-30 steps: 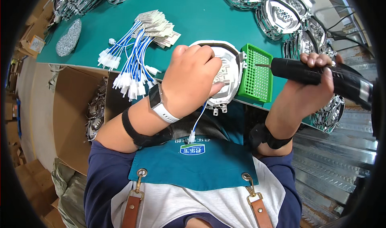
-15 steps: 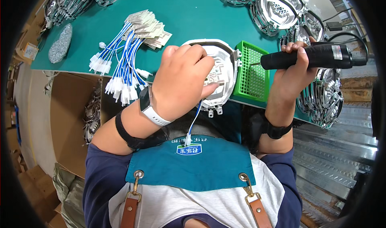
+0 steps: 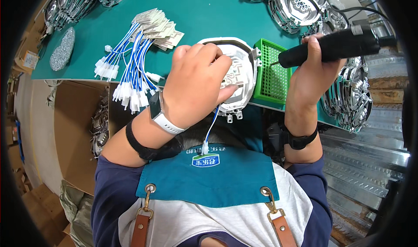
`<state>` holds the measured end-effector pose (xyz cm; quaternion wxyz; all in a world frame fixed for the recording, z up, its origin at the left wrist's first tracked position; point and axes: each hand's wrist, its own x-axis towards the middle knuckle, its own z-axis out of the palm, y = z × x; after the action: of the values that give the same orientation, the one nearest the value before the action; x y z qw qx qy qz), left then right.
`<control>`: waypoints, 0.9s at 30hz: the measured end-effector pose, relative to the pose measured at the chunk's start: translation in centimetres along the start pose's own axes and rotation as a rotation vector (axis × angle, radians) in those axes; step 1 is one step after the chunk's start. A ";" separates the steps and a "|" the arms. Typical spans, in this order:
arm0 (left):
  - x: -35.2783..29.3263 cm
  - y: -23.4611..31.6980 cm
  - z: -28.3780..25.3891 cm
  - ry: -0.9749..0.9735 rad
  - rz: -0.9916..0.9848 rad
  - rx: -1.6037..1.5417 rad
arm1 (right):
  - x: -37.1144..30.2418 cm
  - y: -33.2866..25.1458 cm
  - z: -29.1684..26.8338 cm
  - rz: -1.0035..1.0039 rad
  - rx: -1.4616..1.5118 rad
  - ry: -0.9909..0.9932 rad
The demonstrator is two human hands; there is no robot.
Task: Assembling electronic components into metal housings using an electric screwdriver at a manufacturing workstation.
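Note:
Over a white, rounded metal housing point(image 3: 249, 79) at the table's near edge lies my left hand point(image 3: 196, 79), its fingers curled at the left side and its thumb pressed onto the flat circuit board point(image 3: 237, 75) inside. A blue-and-white wire point(image 3: 212, 127) hangs from the housing and ends in a white connector point(image 3: 205, 147). My right hand point(image 3: 311, 79) is wrapped around a black electric screwdriver point(image 3: 335, 49). Its thin bit points left, over a green perforated tray point(image 3: 258, 92) just right of the housing; whether the tip touches the tray I cannot tell.
Left of my hand lie stacked flat boards point(image 3: 152, 23) with bundled blue-and-white wires point(image 3: 139, 57). A silvery oblong bundle point(image 3: 62, 49) sits farther left. Stacked metal housings point(image 3: 294, 7) line the far and right edges. A cardboard box point(image 3: 76, 129) stands below the table's left side.
The screwdriver's back end has swung up and away, with the bit still over the green tray. My left hand stays on the housing. The whole view has shifted slightly.

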<state>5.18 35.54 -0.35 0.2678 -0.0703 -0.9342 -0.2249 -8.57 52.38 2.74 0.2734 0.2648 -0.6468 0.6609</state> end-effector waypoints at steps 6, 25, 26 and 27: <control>-0.9 -0.1 -0.5 0.000 -0.033 0.056 | 0.8 -3.6 -1.5 0.105 0.409 0.114; -0.8 -0.4 0.1 0.002 -0.049 0.000 | -3.1 -5.3 3.5 0.104 0.774 -0.325; -0.8 -0.5 0.2 0.014 -0.040 -0.010 | -3.1 -5.2 3.6 0.108 0.775 -0.326; -0.8 -0.5 0.2 0.026 -0.030 -0.019 | -3.1 -5.1 3.6 0.080 0.753 -0.354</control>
<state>5.63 35.17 -1.16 0.2758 -0.0556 -0.9295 -0.2385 -2.77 48.78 4.26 0.0164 0.4304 -0.4066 0.8057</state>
